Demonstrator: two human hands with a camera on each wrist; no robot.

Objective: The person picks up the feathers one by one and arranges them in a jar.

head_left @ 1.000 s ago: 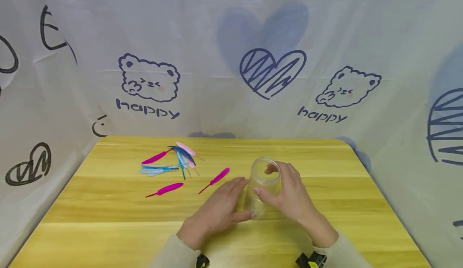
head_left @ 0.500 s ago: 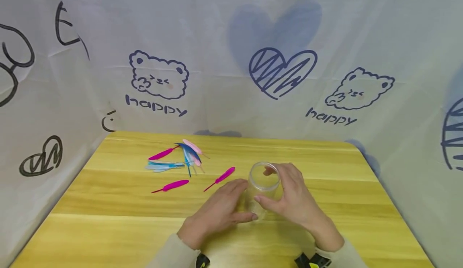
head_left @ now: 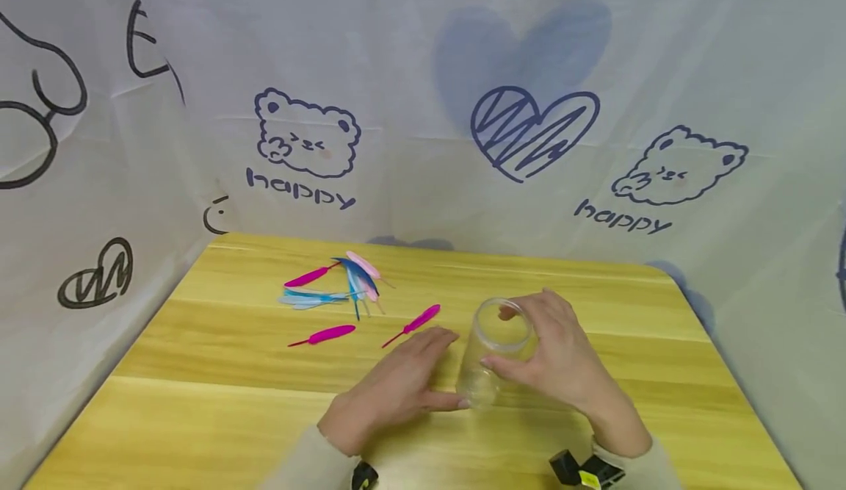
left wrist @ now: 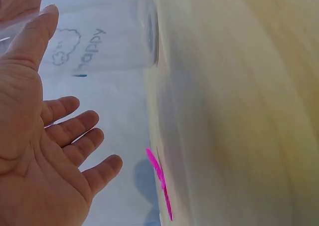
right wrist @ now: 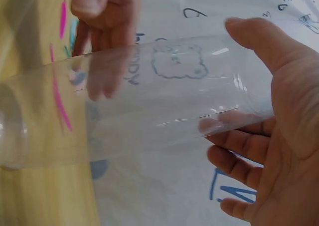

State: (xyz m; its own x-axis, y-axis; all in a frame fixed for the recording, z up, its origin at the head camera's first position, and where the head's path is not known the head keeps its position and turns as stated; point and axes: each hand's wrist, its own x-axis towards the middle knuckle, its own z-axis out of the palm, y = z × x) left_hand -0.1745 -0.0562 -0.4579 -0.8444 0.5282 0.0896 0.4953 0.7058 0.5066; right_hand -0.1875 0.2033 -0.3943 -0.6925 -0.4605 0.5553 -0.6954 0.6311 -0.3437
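Note:
A clear, transparent jar (head_left: 477, 372) with an open top is near the middle of the table. My right hand (head_left: 562, 354) holds it close to the rim, thumb on the near side and fingers round the far side. In the right wrist view the jar (left wrist: 99, 36) is see-through, with nothing visible inside; I cannot tell whether its base touches the table. My left hand (head_left: 396, 383) is left of the jar, fingers extended and thumb tip near the jar's lower part. A magenta feather (head_left: 421, 319) lies just beyond the left fingers.
Another magenta feather (head_left: 333, 333) lies farther left on the wooden table (head_left: 218, 431). Behind it is a loose group of blue feathers (head_left: 313, 298), pink feathers (head_left: 363, 264) and a magenta feather (head_left: 307, 278). A printed white cloth (head_left: 410, 181) surrounds the back and sides.
The head view has turned left, so the scene sits farther right. A gap has opened between the left fingers and the jar, which has shifted slightly right with my right hand.

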